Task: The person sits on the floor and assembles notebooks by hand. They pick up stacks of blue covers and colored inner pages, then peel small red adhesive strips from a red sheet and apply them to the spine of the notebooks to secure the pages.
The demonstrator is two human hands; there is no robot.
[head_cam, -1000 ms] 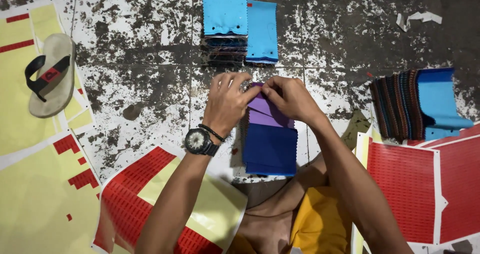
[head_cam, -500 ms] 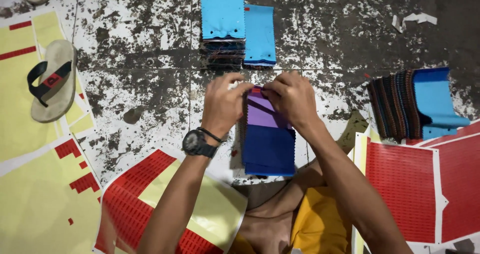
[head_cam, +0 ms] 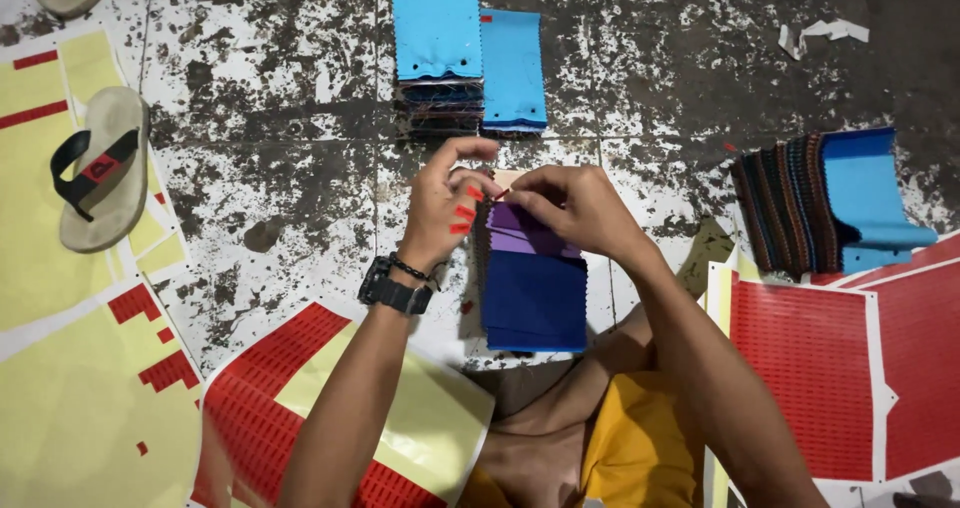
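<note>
labelling step: left hand [head_cam: 445, 203] and right hand [head_cam: 570, 208] pinching red sticker [head_cam: 497, 194] over swatch stack [head_cam: 532, 283] mid-floor; needs pressing flat.

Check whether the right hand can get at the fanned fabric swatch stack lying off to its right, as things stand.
Probably yes. The right hand is busy at the purple swatches, but only bare speckled floor lies between it and the fanned swatch stack; nothing covers that stack.

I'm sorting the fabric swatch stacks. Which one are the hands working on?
The stack with the dark blue and purple swatches, under both hands; the light-blue-topped stacks lie apart, untouched.
</note>
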